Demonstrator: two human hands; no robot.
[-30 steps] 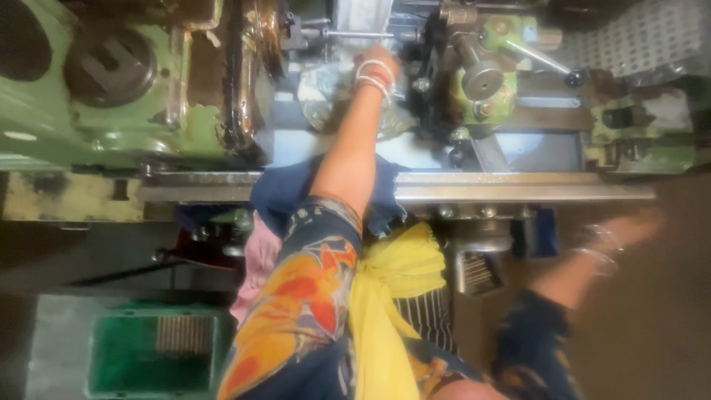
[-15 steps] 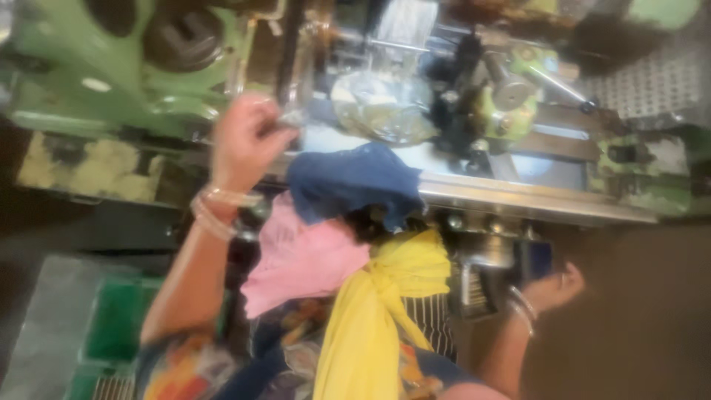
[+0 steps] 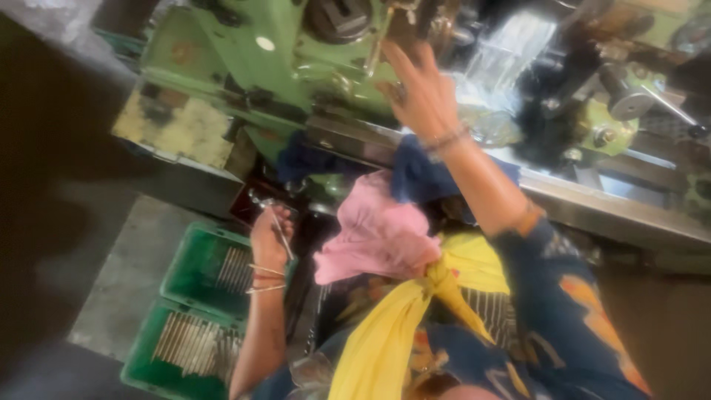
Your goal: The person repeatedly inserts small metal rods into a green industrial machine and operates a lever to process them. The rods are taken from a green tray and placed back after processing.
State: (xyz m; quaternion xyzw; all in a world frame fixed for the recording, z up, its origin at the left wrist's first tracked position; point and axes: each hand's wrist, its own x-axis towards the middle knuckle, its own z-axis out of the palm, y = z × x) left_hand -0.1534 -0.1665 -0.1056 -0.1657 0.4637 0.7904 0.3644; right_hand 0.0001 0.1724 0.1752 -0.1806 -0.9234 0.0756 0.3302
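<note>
Head view: we are pinching a thin metal rod [image 3: 280, 226] in our left hand [image 3: 270, 241] above the green crates [image 3: 194, 311]; it looks stiff, light and slick, best gripped mid-length. Our right hand [image 3: 422, 92] is reaching, fingers spread and holding nothing, toward the green lathe [image 3: 296, 67].

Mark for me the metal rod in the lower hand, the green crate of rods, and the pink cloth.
metal rod [image 3: 280, 228], head view, on the middle of its shaft above the left hand [image 3: 270, 241].
green crate [image 3: 145, 354], head view, on its left rim.
pink cloth [image 3: 378, 233], head view, on its bunched middle.
</note>
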